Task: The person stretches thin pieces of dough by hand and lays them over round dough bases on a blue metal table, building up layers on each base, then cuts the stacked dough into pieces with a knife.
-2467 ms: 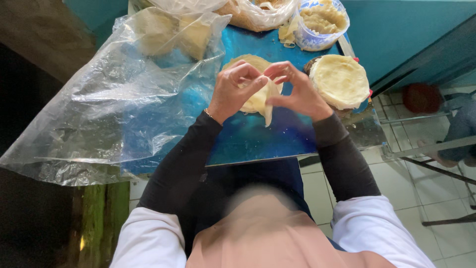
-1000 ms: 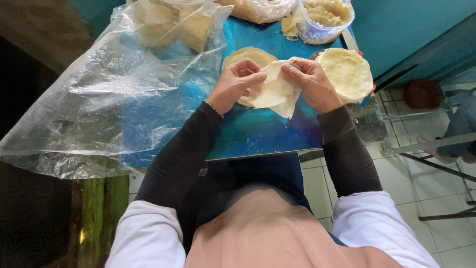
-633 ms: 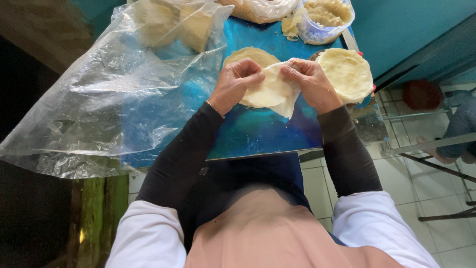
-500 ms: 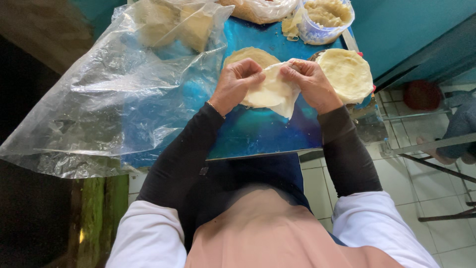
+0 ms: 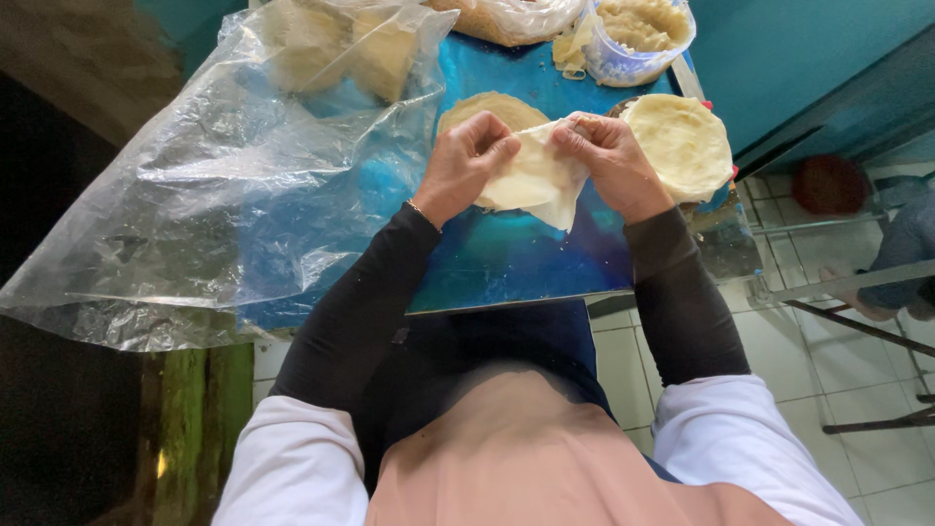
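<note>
Both hands, left hand point(image 5: 467, 161) and right hand point(image 5: 609, 161), pinch a thin pale wrapper point(image 5: 531, 185) between closed fingertips above the blue table point(image 5: 506, 263), seemingly keeping it spread; round wrappers point(image 5: 682, 141) wait beside.

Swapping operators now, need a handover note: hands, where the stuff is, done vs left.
Left hand and right hand both pinch one thin pale wrapper sheet, held just above the blue table.
Round wrapper stack sits right of the hands; another round sheet lies behind them.
Filling tub at the far edge; big clear plastic bag to the left.
Done: sheet in hand. Left: filling not yet on it.
</note>
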Motion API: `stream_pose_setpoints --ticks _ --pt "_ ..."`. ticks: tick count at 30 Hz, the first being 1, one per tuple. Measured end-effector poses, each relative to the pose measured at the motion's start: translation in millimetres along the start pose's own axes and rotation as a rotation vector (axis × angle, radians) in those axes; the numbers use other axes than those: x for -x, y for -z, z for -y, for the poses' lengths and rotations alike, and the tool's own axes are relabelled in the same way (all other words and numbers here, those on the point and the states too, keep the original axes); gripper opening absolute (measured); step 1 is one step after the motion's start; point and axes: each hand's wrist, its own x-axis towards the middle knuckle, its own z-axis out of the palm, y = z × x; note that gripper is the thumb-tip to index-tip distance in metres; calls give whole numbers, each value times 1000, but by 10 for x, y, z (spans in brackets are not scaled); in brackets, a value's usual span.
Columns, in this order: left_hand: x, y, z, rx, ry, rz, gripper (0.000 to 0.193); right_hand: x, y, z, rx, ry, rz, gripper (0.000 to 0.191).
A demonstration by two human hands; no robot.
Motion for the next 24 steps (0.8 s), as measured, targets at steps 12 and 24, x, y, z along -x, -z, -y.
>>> stream_pose_setpoints --ticks 12,24 --pt "-5 136 -34 357 93 192 15 -10 69 -49 -1 34 -22 22" --pt "13 61 27 122 49 93 11 9 22 10 15 26 -3 20"
